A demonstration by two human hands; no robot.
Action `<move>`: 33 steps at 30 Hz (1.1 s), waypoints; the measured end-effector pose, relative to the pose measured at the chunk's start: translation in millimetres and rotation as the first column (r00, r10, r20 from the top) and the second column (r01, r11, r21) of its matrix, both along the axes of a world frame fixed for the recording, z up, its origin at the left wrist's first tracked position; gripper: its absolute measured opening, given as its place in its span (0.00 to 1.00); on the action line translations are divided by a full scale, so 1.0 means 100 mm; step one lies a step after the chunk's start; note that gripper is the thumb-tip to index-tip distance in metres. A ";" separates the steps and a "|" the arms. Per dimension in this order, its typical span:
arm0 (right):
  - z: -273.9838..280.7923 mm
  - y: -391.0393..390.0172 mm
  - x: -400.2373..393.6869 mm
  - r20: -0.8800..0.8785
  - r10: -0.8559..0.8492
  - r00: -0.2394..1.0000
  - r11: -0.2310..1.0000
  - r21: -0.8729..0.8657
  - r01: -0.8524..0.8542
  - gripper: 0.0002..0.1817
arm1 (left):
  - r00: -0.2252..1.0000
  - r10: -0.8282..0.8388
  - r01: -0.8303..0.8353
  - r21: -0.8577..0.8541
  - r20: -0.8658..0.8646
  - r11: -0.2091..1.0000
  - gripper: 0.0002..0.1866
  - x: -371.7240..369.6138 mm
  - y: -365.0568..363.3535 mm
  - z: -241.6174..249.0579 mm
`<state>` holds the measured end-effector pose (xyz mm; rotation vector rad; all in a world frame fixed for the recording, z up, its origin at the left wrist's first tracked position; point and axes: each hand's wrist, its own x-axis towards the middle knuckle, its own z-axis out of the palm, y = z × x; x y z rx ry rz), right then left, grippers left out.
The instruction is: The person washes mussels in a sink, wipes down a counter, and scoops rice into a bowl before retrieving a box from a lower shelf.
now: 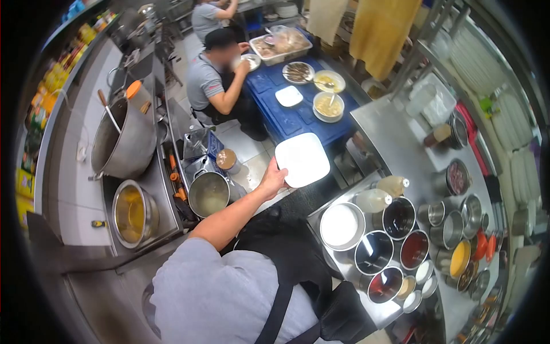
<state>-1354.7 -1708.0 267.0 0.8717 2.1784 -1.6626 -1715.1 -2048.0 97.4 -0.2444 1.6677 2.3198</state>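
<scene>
My left hand [274, 179] is stretched out in front of me in the head view. It is shut on the near left edge of a white square plate [303, 159], with the thumb on top. The plate has rounded corners and nothing lies on it. The fingers beneath the plate are hidden. Beyond it stands a blue table [269, 112], apart from the plate. My right hand is not in view.
At the right, a steel counter [375, 109] bears sauce pots and a pot of white contents [342, 226]. Left are a large stockpot [134, 146] and a bowl of yellow liquid [130, 212]. A seated person [209, 80] eats at the blue table; another person [207, 20] is behind.
</scene>
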 end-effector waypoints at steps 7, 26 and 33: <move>0.06 -0.08 0.03 0.022 0.075 0.997 0.997 -0.002 -0.075 0.15 | 0.996 0.089 -0.089 0.002 -0.021 0.996 0.30 0.08 -0.45 0.22; 2.00 0.28 -0.96 -0.700 0.676 0.229 0.736 0.630 -0.248 0.49 | 0.972 -0.217 0.211 -0.070 -0.090 0.975 0.31 0.02 -0.38 -0.32; 3.23 0.37 -0.65 -0.677 0.714 -0.178 0.401 0.604 -0.689 0.22 | 0.973 -0.193 0.224 -0.314 0.127 0.923 0.31 0.93 -0.58 -0.53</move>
